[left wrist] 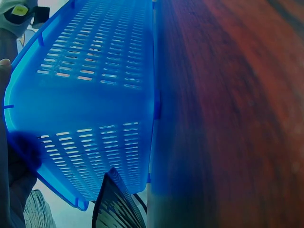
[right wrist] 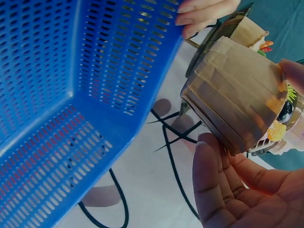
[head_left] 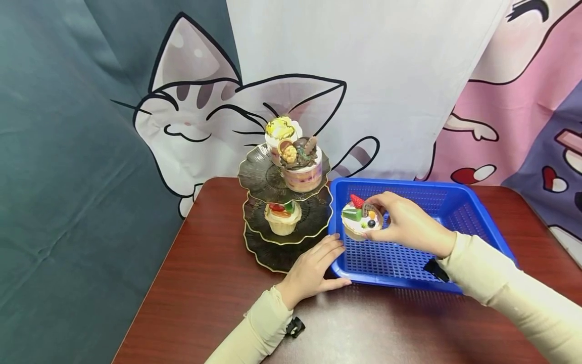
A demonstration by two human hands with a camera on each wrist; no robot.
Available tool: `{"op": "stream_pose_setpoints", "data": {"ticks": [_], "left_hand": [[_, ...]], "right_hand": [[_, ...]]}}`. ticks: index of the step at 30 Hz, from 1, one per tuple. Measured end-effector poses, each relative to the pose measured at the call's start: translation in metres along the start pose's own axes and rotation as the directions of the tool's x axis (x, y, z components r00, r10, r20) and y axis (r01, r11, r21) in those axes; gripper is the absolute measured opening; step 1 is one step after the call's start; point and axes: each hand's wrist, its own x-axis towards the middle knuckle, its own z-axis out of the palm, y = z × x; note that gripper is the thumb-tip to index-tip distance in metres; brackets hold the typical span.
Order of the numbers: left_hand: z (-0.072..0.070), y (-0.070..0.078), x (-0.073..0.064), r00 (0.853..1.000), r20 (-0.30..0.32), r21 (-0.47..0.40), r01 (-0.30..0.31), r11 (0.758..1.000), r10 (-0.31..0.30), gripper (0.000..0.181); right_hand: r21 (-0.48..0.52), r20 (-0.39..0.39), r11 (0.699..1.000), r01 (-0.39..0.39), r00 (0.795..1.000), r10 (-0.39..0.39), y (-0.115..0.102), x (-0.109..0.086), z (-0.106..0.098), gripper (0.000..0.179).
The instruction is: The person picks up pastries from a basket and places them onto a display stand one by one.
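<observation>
In the head view my right hand (head_left: 406,222) grips a fruit-topped cupcake (head_left: 352,232) by its sides, over the left part of a blue plastic basket (head_left: 409,184). A strawberry, a kiwi piece and a blueberry show on its white top. The right wrist view shows the cupcake's ridged, tan underside (right wrist: 232,90) tilted toward the camera, thumb and fingers around it. My left hand (head_left: 313,268) lies with its fingers extended on the basket's near left corner. Beside it stands a dark, gold-edged tiered stand (head_left: 259,174).
On the stand's top tier are a chocolate-topped dessert cup (head_left: 302,177) and a yellow-topped dessert (head_left: 281,130). Another cupcake (head_left: 283,225) sits on the middle tier. The wooden table (head_left: 195,283) ends against a cartoon cat curtain (head_left: 191,116).
</observation>
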Motion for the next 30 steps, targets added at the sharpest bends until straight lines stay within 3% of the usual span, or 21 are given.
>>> {"op": "stream_pose_setpoints", "data": {"ticks": [18,30], "left_hand": [[-0.001,0.001,0.001,1.000,0.007,0.006,0.006,1.000,-0.006,0.068],[0.000,0.000,0.000,1.000,0.008,0.010,0.009,1.000,-0.009,0.069]], "right_hand": [[0.005,-0.035,0.999,0.039,0.999,-0.039,-0.007,0.018,0.002,0.057],[0.055,-0.018,0.998,0.029,0.999,-0.029,-0.010,0.034,0.005,0.058]]}}
